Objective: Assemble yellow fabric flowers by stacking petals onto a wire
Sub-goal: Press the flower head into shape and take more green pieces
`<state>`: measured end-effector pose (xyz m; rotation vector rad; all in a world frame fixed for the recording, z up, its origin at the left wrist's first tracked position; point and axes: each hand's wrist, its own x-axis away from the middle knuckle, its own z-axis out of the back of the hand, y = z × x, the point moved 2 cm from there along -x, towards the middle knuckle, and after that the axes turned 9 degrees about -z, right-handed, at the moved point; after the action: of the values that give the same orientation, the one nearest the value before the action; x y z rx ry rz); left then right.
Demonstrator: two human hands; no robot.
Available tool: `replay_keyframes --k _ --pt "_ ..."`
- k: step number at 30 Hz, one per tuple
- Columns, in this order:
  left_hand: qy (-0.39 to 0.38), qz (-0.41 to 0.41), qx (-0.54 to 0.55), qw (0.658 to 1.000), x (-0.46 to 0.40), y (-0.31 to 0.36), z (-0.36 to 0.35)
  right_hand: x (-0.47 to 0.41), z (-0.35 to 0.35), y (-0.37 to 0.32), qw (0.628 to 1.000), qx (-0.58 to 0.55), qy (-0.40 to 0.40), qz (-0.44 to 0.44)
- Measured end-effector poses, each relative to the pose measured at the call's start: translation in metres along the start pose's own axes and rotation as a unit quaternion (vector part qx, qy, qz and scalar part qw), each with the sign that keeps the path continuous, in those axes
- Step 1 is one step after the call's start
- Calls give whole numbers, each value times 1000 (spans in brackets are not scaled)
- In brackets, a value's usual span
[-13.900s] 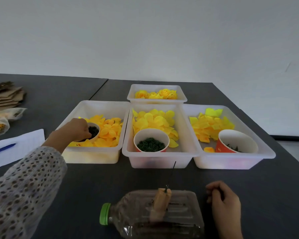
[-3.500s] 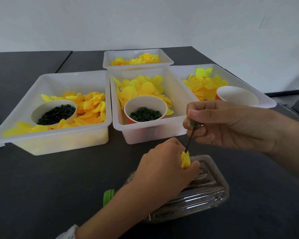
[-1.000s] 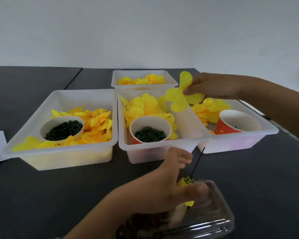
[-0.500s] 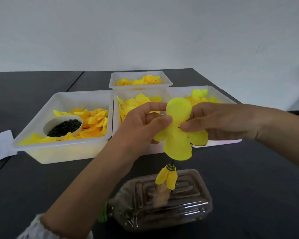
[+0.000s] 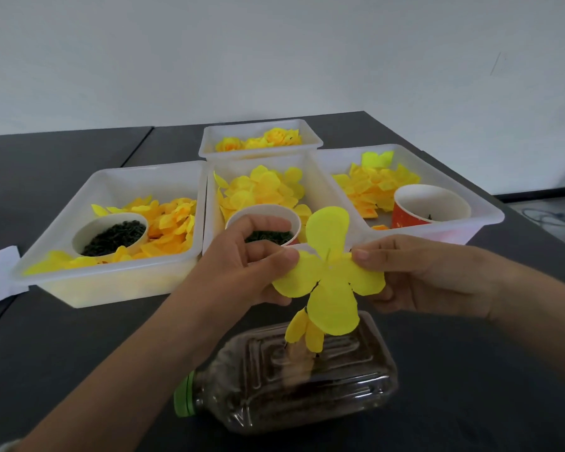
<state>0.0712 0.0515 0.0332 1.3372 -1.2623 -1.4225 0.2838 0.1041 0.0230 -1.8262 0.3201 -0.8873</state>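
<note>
Petal (image 5: 329, 275) now lower over wire, pinched by left hand (image 5: 242, 272) and right hand (image 5: 418, 278) (bud (image 5: 302, 332) below); threading underway.

four-lobed yellow petal piece (image 5: 330, 272) | held flat; above smaller drooping petals (image 5: 304, 332)

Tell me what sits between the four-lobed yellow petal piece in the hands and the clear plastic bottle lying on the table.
Head view: below the four-lobed yellow petal piece, small folded yellow petals already sit on the wire above the clear plastic bottle.
</note>
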Motion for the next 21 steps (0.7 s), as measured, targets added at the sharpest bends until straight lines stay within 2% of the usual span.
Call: replay_keyframes --k 7,10,14,21 --pt "0 -18 50 999 3 5 4 9 5 -10 999 -4 -3 53" --pt "14 -21 39 999 0 6 6 8 2 -14 998 -6 5 55" --pt "21 20 -4 1000 1 0 10 0 1 -7 999 8 43 26" --pt "-46 97 -100 989 8 -25 20 -11 1 16 997 61 34 -44"
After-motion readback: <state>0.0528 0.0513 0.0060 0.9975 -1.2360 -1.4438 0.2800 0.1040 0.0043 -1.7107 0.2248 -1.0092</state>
